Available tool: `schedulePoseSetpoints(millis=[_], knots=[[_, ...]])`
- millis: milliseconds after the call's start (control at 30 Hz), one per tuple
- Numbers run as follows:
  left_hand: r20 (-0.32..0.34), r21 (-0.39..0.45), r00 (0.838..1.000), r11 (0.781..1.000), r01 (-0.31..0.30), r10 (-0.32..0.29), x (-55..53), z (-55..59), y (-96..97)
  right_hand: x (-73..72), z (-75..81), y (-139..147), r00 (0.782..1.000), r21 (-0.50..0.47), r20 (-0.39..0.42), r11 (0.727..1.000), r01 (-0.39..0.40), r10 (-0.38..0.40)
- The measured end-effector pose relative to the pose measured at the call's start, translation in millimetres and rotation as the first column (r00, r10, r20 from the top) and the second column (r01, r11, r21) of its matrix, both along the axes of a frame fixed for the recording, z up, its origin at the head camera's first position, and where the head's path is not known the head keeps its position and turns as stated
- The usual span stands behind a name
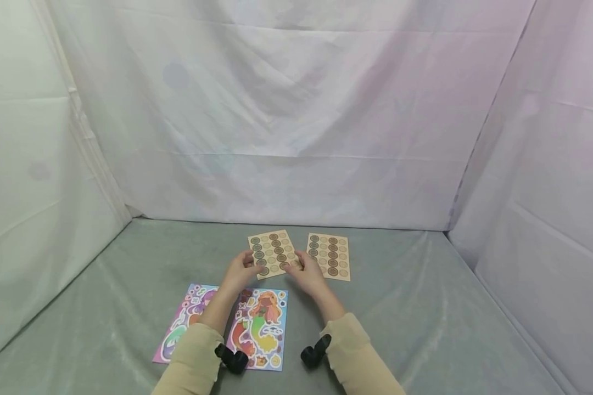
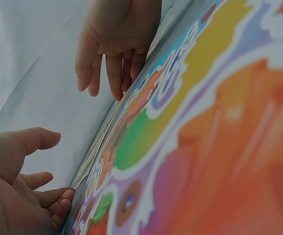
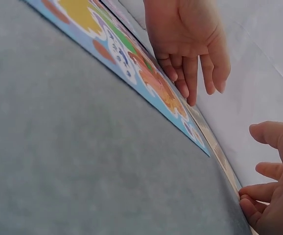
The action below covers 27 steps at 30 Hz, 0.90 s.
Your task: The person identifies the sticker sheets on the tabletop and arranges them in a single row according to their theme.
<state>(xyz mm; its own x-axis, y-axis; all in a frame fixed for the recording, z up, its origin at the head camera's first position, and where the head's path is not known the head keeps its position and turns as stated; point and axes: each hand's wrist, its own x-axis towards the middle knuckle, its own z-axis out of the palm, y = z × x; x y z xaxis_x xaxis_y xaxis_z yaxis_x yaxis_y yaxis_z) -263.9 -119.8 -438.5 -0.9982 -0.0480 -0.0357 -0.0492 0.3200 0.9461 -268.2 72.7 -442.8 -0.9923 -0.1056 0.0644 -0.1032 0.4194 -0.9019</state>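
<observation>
A tan sheet of round stickers (image 1: 275, 253), tilted a little, lies on the grey cloth between the two hands. My left hand (image 1: 239, 273) is at its left edge and my right hand (image 1: 307, 272) at its lower right edge. In the left wrist view the left hand (image 2: 19, 191) has its thumb raised and fingertips down at the sheet's edge. The right wrist view shows the right hand (image 3: 276, 183) likewise, thumb apart from the fingers. A second tan sheet (image 1: 338, 258) lies just right of the right hand, partly covered by it.
Nearer the body lie two colourful mermaid sticker sheets, one blue-edged (image 1: 267, 329) and one purple (image 1: 180, 323), both partly under the left forearm. Grey cloth (image 1: 425, 318) covers the table. White fabric walls (image 1: 296, 109) rise at the back and sides.
</observation>
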Motion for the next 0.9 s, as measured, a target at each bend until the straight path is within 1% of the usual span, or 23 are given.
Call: schedulePoseSetpoints(millis=[167, 367, 533, 633, 900], knots=[[0.024, 0.014, 1.000, 1.000, -0.015, 0.015, -1.3, 0.5, 3.7, 0.4, -2.8, 1.1, 1.000, -0.026, 0.007, 1.000, 0.012, -0.012], [0.038, 0.043, 0.999, 0.999, -0.032, 0.031, -2.1, -0.3, 4.9, 1.7, -4.0, 2.5, 1.000, -0.073, 0.027, 0.997, 0.016, -0.014], [0.038, 0.065, 0.999, 0.997, -0.039, 0.036, -3.1, -2.5, 4.8, 2.9, -4.3, 2.5, 0.999, -0.091, 0.050, 0.996, 0.022, -0.017], [0.032, 0.075, 0.999, 0.996, -0.044, 0.042, -3.7, -3.4, 4.1, 4.6, -3.1, 1.8, 0.999, -0.097, 0.047, 0.995, 0.032, -0.028], [0.008, 0.094, 0.995, 0.991, -0.099, 0.099, -3.0, -1.1, 3.9, 5.9, -2.1, 0.3, 0.997, -0.145, 0.037, 0.987, 0.074, -0.069]])
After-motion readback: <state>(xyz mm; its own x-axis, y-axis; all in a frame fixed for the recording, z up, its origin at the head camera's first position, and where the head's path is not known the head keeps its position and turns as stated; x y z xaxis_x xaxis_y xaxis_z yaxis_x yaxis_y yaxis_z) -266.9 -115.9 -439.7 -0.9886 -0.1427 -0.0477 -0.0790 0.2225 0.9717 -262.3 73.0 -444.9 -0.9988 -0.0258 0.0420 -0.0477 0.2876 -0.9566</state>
